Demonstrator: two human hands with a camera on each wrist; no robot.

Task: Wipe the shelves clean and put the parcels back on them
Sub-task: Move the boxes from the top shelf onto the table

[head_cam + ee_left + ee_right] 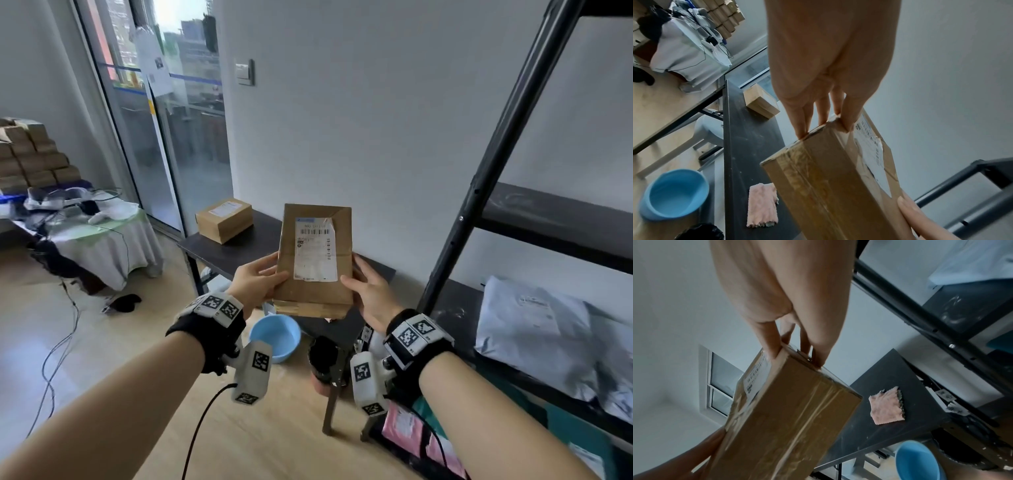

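Note:
A flat brown cardboard parcel [315, 257] with a white shipping label is held upright in the air above the dark table [239, 250]. My left hand [257, 281] grips its left edge, thumb on the front, fingers behind. My right hand [368, 291] grips its right edge the same way. The left wrist view shows the parcel [828, 186] pinched between thumb and fingers [803, 125]. In the right wrist view the parcel [787, 418] hangs below the fingers [818, 356]. A pink cloth [887, 405] lies on the table. The black shelf rack [507, 144] stands at the right.
A second brown box [224, 219] sits at the table's far end. A blue basin [275, 337] stands on the floor below. Grey mailer bags [534, 339] lie on a lower shelf; the shelf board above them [548, 212] is bare. Stacked boxes [30, 154] and cables lie left.

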